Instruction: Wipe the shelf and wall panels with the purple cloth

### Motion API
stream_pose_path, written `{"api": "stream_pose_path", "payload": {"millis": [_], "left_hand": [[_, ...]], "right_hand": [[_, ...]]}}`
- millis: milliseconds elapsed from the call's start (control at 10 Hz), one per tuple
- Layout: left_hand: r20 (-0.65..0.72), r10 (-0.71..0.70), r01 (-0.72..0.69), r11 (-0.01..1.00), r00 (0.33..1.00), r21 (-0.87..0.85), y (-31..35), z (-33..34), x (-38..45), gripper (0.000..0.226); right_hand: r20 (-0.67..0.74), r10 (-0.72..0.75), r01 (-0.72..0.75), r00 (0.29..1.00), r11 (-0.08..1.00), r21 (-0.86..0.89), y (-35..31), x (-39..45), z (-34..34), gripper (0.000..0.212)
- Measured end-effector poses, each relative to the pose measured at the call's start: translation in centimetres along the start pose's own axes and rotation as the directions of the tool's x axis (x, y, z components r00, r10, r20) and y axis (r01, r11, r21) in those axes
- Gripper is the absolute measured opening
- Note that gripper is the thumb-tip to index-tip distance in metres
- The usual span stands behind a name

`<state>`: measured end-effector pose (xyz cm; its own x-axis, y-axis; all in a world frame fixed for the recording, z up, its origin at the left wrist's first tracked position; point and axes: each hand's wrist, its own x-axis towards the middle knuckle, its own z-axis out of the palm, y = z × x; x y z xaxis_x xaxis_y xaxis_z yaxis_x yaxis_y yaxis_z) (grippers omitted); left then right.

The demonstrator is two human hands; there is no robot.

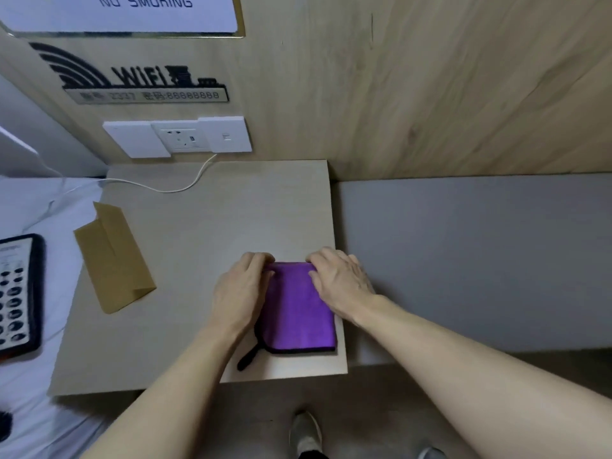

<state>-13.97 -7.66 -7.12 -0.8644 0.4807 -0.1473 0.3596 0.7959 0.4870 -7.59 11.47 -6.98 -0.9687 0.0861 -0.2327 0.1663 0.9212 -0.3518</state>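
A folded purple cloth (298,313) with a black edge and a black loop lies flat on the light wooden shelf (198,233), near its front right corner. My left hand (240,293) pinches the cloth's far left corner, fingers curled over the edge. My right hand (341,283) pinches the far right corner in the same way. The wooden wall panel (414,94) rises behind the shelf.
A folded brown paper card (114,260) lies on the shelf's left part. A white cable (172,188) runs from the wall sockets (178,137) across the back. A remote control (16,293) sits on white bedding at left. A grey ledge (463,260) lies right.
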Motion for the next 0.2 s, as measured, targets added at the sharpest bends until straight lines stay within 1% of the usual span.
{"api": "stream_pose_path", "payload": {"millis": [100, 200], "left_hand": [[0.001, 0.050, -0.050, 0.998, 0.999, 0.047, 1.0, -0.4, 0.9, 0.027], [-0.032, 0.088, -0.085, 0.993, 0.996, 0.080, 2.7, -1.3, 1.6, 0.025]], "right_hand": [[-0.032, 0.013, -0.012, 0.999, 1.000, 0.016, 0.1, -0.3, -0.5, 0.028], [-0.090, 0.018, -0.017, 0.996, 1.000, 0.010, 0.9, -0.7, -1.8, 0.026]]}}
